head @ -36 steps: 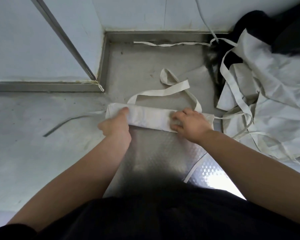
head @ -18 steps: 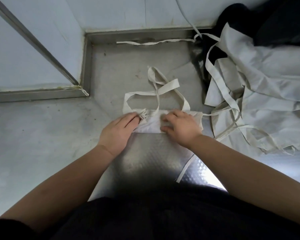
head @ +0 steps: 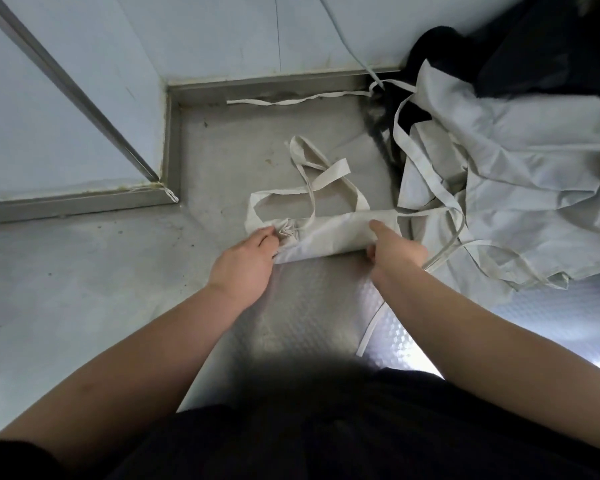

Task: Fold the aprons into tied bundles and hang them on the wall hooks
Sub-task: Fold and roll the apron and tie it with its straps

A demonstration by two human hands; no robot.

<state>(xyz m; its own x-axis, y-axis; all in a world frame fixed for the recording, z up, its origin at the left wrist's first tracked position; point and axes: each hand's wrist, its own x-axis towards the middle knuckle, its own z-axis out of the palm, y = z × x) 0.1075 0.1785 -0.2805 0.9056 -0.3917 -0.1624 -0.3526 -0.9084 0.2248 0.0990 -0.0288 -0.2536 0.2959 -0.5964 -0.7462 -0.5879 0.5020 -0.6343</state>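
White cloth roll (head: 333, 233), one apron folded to a narrow band, lies across the centre of the steel surface (head: 84, 289), just ahead of the person. Left grip (head: 246, 261) pinches the gathered end of the roll at 9 o'clock, fingers curled. Right grip (head: 395, 252) pinches the end at 3 o'clock, forefinger on top and thumb at the near edge. Straps (head: 326, 174) trail in loose loops toward 12 o'clock, unwound and unknotted. Judged stage: folding of this apron is nearly complete; tying is not yet begun. Pile (head: 516, 188) of unfolded aprons, straps tangled, lies at 2 to 3 o'clock, just beside the roll's right end, with dark cloth (head: 499, 46) behind it at 1 o'clock. No finished bundle is visible, and no wall hooks are in view. Remaining work, by this evidence: wrap and knot the straps round the roll, hang it, then repeat for each apron in the pile, whose count cannot be told.
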